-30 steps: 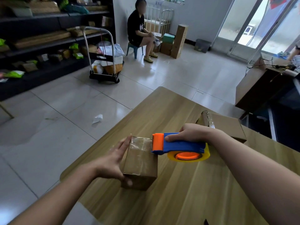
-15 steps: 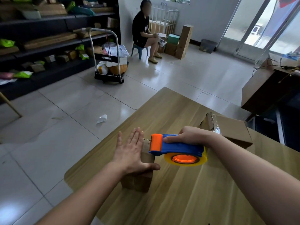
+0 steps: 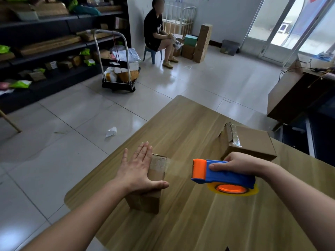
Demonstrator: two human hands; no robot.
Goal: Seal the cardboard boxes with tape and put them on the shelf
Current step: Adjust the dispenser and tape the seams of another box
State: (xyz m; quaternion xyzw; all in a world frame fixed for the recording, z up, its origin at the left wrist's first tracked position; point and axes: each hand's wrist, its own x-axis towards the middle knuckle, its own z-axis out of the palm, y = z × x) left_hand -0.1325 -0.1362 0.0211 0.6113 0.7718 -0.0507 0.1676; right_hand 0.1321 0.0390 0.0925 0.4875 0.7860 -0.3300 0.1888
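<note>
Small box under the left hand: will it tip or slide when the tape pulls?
Probably tippy: the small box looks narrow and tall on the smooth table, so tape stretched to the dispenser could topple or drag it. The left hand pressing flat against it likely steadies it.

It looked like a small parcel storeroom or packing room. At the upper left of the frame, dark shelves (image 3: 54, 29) held many brown parcels (image 3: 49, 45) and some green bags (image 3: 20, 84). Near them a hand cart (image 3: 117, 86) loaded with packages stood on the tiled floor (image 3: 63, 142). More cartons (image 3: 203, 42) stood by the white wall (image 3: 226, 15) at the top centre. In the lower part, a wooden table (image 3: 190, 127) carried a small cardboard box (image 3: 145, 201) and a larger box (image 3: 252, 142), and a blue and orange tape dispenser (image 3: 226, 175) was held above it.
</note>
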